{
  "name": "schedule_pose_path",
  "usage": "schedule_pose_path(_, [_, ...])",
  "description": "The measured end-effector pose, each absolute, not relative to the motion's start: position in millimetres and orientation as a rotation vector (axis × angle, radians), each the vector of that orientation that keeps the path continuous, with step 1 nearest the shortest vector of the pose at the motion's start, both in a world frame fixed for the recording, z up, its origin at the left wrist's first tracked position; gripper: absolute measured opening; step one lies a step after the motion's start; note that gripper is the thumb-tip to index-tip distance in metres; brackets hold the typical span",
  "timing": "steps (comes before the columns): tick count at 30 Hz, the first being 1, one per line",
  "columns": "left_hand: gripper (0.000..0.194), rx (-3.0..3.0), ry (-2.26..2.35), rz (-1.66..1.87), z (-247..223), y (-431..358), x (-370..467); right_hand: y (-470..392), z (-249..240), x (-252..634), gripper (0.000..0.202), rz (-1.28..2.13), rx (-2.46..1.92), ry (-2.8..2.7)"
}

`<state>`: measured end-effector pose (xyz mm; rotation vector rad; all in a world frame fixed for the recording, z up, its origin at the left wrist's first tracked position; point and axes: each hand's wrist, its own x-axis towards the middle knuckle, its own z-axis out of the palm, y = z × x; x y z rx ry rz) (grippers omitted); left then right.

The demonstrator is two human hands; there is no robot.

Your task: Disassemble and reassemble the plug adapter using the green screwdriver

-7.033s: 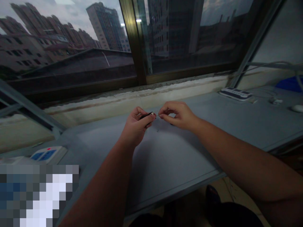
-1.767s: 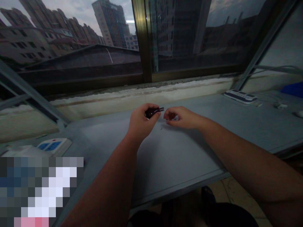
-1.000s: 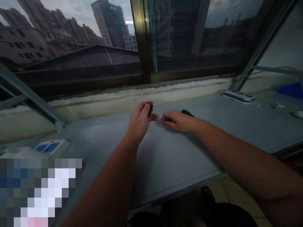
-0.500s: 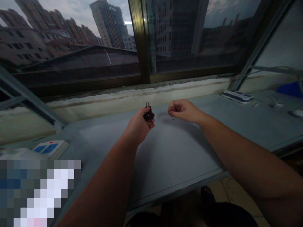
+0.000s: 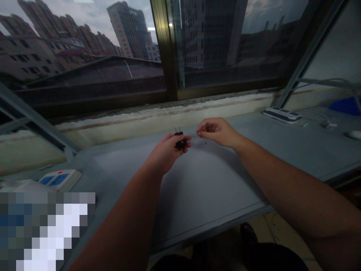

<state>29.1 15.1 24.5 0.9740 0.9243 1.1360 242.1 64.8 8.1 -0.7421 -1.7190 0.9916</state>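
Note:
A dark, glossy two-pin plug (image 5: 181, 144) is held in my left hand (image 5: 166, 152), thumb across it and its metal pins pointing away toward the window. To the right, a little apart from the plug, my right hand (image 5: 216, 131) is closed in a pinch, thumb against fingertips. Whatever may be between those fingertips is too small to make out. Below my right hand a tiny dark speck (image 5: 205, 143) lies on the grey-white tabletop (image 5: 214, 188).
At the left sits a white power strip (image 5: 60, 180) with blue sockets and a red light. Another power strip (image 5: 282, 114) lies at the back right, near cables and a blue object (image 5: 346, 106). Metal frame posts (image 5: 42, 120) flank the window.
My left hand has turned and shifted slightly right, bringing the plug a little lower and nearer my right hand. My right hand has moved slightly left, still pinched.

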Motion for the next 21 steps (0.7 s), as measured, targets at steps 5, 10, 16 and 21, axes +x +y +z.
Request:
schedule_pose_path(5, [0.018,1.069,0.86,1.026,23,12,31,56,13,234,0.021,1.074,-0.656,-1.71])
schedule_pose_path(10, [0.028,0.934,0.821,0.986,25,12,34,54,8,226,0.018,1.12,-0.61,-1.715])
schedule_pose_path(16, [0.012,0.898,0.866,1.043,23,12,35,53,7,226,0.015,0.999,-0.661,-1.813])
schedule_pose_path(21, [0.009,0.937,0.868,1.044,20,11,36,49,10,227,0.013,0.89,-0.697,-1.923])
